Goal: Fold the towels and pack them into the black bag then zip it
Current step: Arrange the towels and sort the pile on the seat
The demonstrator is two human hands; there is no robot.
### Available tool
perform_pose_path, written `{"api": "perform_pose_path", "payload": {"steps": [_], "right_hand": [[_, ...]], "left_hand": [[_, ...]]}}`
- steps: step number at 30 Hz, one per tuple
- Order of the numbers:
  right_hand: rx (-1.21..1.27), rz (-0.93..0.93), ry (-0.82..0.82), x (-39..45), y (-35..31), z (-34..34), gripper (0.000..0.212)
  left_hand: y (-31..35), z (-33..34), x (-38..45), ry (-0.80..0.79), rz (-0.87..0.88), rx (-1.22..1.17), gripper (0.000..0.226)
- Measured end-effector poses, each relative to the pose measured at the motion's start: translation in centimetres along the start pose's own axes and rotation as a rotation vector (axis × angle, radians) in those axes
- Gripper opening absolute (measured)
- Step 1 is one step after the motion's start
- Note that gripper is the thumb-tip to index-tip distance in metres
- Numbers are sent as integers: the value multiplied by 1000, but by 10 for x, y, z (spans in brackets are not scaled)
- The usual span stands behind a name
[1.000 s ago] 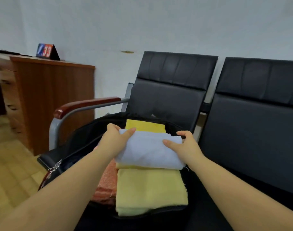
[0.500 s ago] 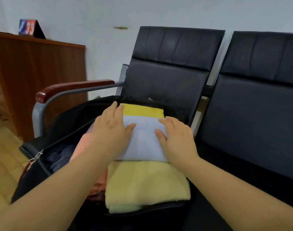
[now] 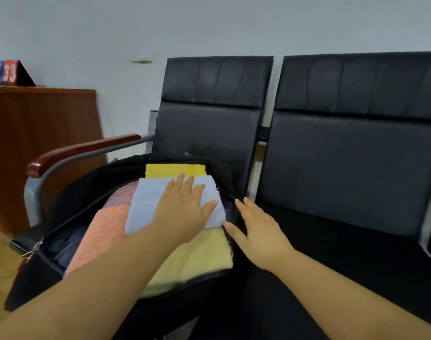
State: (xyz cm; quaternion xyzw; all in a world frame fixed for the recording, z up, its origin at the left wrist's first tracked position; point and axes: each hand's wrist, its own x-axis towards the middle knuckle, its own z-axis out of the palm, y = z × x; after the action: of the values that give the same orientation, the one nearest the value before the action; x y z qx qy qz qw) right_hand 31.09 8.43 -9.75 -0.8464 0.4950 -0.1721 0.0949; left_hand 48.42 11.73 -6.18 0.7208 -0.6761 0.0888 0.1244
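The black bag (image 3: 69, 212) lies open on the left chair (image 3: 209, 123), and it looks nearly full. A pale yellow towel (image 3: 199, 258) lies nearest the person, a pink towel (image 3: 104, 231) to its left, a bright yellow towel (image 3: 175, 170) just beyond the left fingertips, and a blue towel (image 3: 145, 200) on top of the stack. All four look folded and inside the bag. No loose towel shows on the right chair (image 3: 344, 168), so folding and packing seem done or close to it. What is left, by this view, is the zip: the flap is not yet drawn over, and the pulls (image 3: 34, 249) hang at the bag's near left corner, well away from both hands.

The left hand (image 3: 185, 212) lies flat on the blue towel, fingers straight and slightly spread, pressing it down; it grips nothing. The right hand (image 3: 258, 236) is open too, fingers straight and apart, holding nothing. Its fingertips sit just beside the bag's right rim and the blue towel's corner; whether they touch cannot be told.
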Motion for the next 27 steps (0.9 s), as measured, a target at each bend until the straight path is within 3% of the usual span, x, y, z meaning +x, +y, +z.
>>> {"api": "perform_pose_path", "payload": {"steps": [2,5,9,13,19,23,27], "right_hand": [[19,60,-6,-38,21,-7,82],[-13,206,-48,-98,67,-15,103],[-68,435,-86,-178,153,-30,69],[-120,656,-31,-259,232,-59,64],[-83,937,226,-340,312,-92,56],[-153,1030,376,-366,357,-111,52],[-182,1038,403,-368,391,-119,47]], "left_hand": [[47,0,-8,-84,147,-57,65],[125,11,-23,-213,318,-109,56],[220,36,-47,-393,462,-185,56],[309,57,-66,-504,580,-244,56],[420,74,-90,-565,752,-319,53],[471,95,-90,-599,810,-348,56],[512,116,-83,-610,851,-360,66]]}}
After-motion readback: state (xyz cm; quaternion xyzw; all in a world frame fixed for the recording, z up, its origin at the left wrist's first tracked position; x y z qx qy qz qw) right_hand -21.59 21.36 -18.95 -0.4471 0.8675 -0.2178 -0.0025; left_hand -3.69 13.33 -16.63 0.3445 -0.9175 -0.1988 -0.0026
